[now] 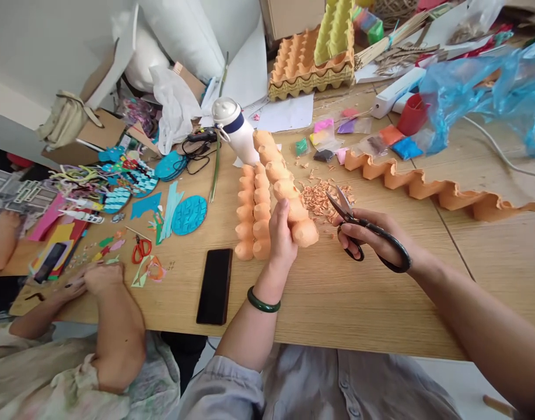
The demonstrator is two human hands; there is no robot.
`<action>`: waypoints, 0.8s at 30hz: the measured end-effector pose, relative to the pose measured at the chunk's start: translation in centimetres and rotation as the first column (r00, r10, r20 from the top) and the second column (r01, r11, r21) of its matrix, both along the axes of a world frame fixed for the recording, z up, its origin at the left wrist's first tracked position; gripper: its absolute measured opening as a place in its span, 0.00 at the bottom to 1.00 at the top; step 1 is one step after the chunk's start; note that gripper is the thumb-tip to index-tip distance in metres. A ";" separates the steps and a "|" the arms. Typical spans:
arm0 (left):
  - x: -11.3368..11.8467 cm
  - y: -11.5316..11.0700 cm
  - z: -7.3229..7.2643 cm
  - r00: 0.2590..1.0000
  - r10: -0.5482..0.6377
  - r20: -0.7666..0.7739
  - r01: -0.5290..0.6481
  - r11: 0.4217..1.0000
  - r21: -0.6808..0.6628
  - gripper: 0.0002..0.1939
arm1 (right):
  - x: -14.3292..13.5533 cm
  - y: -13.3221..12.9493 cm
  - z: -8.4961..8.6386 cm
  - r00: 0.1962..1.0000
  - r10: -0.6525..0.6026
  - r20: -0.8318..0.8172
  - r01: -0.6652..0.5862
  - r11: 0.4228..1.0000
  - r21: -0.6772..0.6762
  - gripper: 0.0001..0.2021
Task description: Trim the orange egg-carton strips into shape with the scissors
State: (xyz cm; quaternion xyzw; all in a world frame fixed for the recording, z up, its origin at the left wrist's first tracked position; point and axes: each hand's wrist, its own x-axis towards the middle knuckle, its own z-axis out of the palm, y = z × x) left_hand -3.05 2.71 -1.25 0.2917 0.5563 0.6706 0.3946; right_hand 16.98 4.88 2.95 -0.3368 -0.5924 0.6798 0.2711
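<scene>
My left hand (283, 233) grips an orange egg-carton strip (286, 188), a single row of rounded cups, tilted above the table. In my right hand (374, 233) is a pair of black-handled scissors (359, 224), blades parted and pointing up and left, apart from the strip. Beneath the blades lies a heap of small orange scraps (324, 197). Two more orange rows of cups (245, 213) lie side by side to the left of the held strip. On the right rests a long orange strip with a zigzag edge (425, 185).
A black phone (214, 286) lies left of my forearm. Behind the cup rows stands a white bottle (236, 131). Stacked egg trays (311, 64) are at the back, a blue plastic bag (481, 93) at the right. A co-worker's hands (94, 280) rest on the table at left.
</scene>
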 end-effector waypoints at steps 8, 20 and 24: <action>0.2 0.0 1.2 0.982 -0.047 0.184 0.031 0.996 0.089 0.14 | 0.1 -0.4 0.5 0.998 -0.033 0.049 0.027 0.993 0.115 0.21; 0.3 -0.2 2.8 0.890 -0.045 0.454 -0.050 0.979 0.197 0.12 | -0.3 -0.9 -2.2 0.821 -0.525 0.224 -0.025 0.359 0.933 0.10; 0.8 -0.5 2.9 0.893 -0.066 0.445 -0.021 0.982 0.188 0.12 | -0.6 -0.9 -1.9 0.826 -0.539 0.164 -0.053 0.216 0.975 0.09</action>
